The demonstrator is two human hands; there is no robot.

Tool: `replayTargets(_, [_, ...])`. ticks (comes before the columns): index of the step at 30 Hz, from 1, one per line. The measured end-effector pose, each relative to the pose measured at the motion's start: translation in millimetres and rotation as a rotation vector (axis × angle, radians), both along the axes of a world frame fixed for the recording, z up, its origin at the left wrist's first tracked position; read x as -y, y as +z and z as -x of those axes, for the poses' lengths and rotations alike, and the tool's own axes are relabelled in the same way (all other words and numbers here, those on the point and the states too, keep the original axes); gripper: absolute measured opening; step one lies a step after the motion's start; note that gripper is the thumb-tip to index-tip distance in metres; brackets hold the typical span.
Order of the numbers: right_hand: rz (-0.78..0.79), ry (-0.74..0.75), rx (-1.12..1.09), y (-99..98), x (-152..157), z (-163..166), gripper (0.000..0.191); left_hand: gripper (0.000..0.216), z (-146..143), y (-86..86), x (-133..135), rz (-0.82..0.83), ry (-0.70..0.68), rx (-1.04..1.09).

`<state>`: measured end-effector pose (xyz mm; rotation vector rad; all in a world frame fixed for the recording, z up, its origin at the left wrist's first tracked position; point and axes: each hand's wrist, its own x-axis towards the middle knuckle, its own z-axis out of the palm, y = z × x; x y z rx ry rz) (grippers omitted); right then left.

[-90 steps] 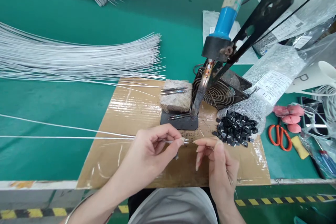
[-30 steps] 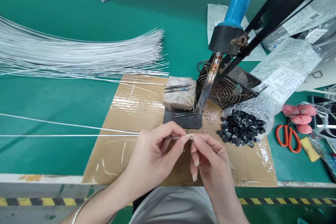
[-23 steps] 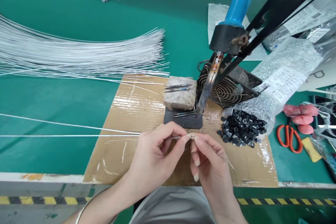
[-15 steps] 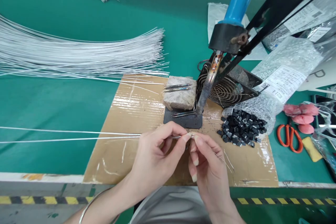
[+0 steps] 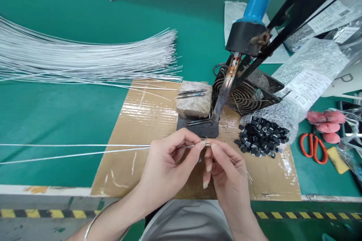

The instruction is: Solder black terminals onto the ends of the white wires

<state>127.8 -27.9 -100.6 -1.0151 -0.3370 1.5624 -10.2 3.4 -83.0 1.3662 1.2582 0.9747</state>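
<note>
My left hand (image 5: 172, 162) is closed in a pinch on two thin white wires (image 5: 121, 151), which run off to the left over the cardboard and the green table. At the wires' right end, my right hand (image 5: 229, 169) pinches with thumb and forefinger, nearly touching the left fingertips. Fine bare strands (image 5: 243, 172) stick out behind the right hand. What lies exactly between the fingertips is too small to make out. Just beyond the hands, a soldering iron (image 5: 226, 83) is clamped with its tip down by a black pad (image 5: 207, 131) and a wrapped block (image 5: 194, 107).
A large bundle of white wires (image 5: 113, 58) lies at left. Small black connector pieces (image 5: 263, 135) spill from a bubble-wrap bag (image 5: 313, 71). A black fan (image 5: 243, 92) stands behind the iron. Orange-handled scissors (image 5: 312, 148) and a yellow sponge (image 5: 338, 160) lie at right, on cardboard's far side.
The two trailing wires have shifted toward me and spread further apart at left. The fine strands behind my right hand have moved slightly. Both hands keep their pinch.
</note>
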Motion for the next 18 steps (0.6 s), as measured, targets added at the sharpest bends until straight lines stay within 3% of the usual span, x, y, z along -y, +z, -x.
replayTargets(18, [-0.002,-0.01,-0.043,2.8,0,3,0.018,0.018,3,-13.2,9,-0.107,-0.016,-0.088])
